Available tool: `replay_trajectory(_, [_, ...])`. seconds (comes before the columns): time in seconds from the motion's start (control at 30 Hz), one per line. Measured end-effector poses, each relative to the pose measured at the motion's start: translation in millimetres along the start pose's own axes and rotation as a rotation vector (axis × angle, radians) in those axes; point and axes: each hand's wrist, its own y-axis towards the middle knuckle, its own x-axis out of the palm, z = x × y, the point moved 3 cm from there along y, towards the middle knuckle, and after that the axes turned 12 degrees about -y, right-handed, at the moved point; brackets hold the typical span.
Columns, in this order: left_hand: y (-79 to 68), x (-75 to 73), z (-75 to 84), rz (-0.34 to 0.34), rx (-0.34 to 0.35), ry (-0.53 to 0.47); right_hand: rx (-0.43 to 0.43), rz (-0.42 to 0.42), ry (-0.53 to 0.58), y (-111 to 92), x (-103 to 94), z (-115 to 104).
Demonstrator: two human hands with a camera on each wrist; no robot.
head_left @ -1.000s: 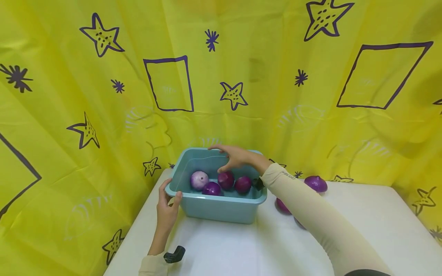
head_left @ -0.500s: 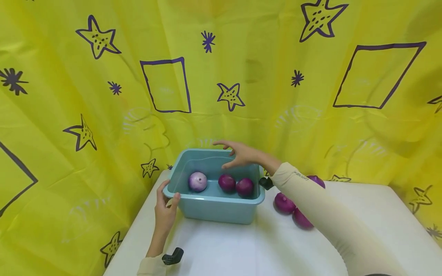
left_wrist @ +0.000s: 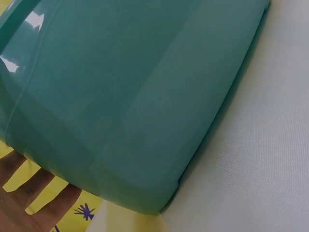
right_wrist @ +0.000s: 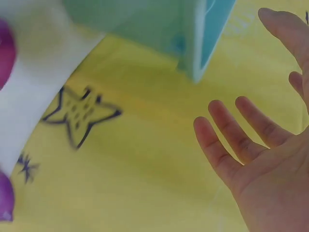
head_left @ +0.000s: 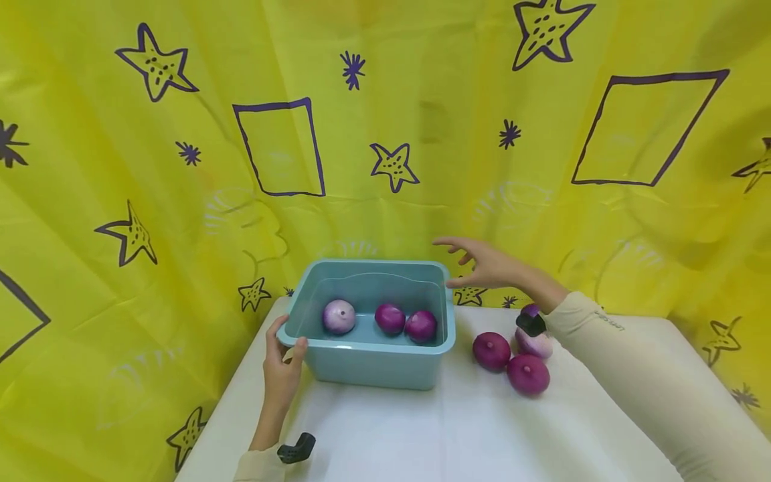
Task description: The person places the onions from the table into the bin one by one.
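Observation:
A blue-green plastic tub (head_left: pixel 373 367) stands on the table, with a pale purple-white onion (head_left: pixel 339 316) and two red onions (head_left: pixel 390 319) visible inside. My left hand (head_left: pixel 282 375) grips its front left corner, thumb on the front rim and fingers along the left side. In the left wrist view, the fingers (left_wrist: pixel 41 195) show against the tub's wall (left_wrist: pixel 120 106). My right hand (head_left: pixel 490 266), empty with spread fingers, is in the air by the tub's back right corner. The right wrist view shows its open palm (right_wrist: pixel 275 179) apart from the rim (right_wrist: pixel 198 53).
Right of the tub lie two red onions (head_left: pixel 527 374), a paler onion (head_left: pixel 535 343) and a purple one (head_left: pixel 531 310), partly hidden by the right wrist's black camera (head_left: pixel 531 325). A white cloth (head_left: pixel 385 435) covers the table. A yellow patterned curtain (head_left: pixel 355 221) hangs close behind.
My right hand has moved right, from over the tub to beyond its right edge. A purple onion seen near the tub's front wall is out of sight. My left hand keeps its grip.

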Motion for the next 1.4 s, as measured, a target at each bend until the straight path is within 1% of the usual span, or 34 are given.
replay_trajectory(0.13, [-1.1, -0.5, 1.1, 0.011, 0.008, 0.019, 0.012, 0.033, -0.041, -22, -7.8, 18])
replay_trajectory(0.33, [-0.8, -0.3, 2.5, -0.001, 0.014, 0.023, 0.050, 0.071, -0.092, -50, -15.8, 39])
replay_trajectory(0.63, [-1.8, -1.2, 3.8, -0.005, 0.004, 0.024, 0.138, 0.074, -0.074, -78, -12.1, 64])
replay_trajectory(0.73, [-1.6, -1.1, 4.2, -0.002, 0.008, 0.020, 0.161, 0.092, -0.061, -88, -8.2, 75])
replay_trajectory(0.9, [-1.6, -0.2, 3.0, -0.007, 0.019, 0.002, 0.178, 0.133, -0.091, -107, 3.2, 100])
replay_trajectory(1.0, [-1.6, 0.0, 1.8, -0.011, 0.019, -0.004, 0.199, 0.147, -0.104, -119, 11.4, 114])
replay_trajectory(1.17, [-1.4, 0.6, 4.3, -0.017, 0.021, 0.005, 0.237, 0.163, -0.119, -139, 24.4, 137])
replay_trajectory(1.3, [-1.1, 0.4, 4.2, -0.014, 0.030, 0.019, 0.265, 0.154, -0.137, -150, 35.6, 155])
replay_trajectory(1.4, [-1.4, 0.4, 3.6, -0.013, 0.033, 0.017, 0.255, 0.137, -0.134, -155, 44.0, 164])
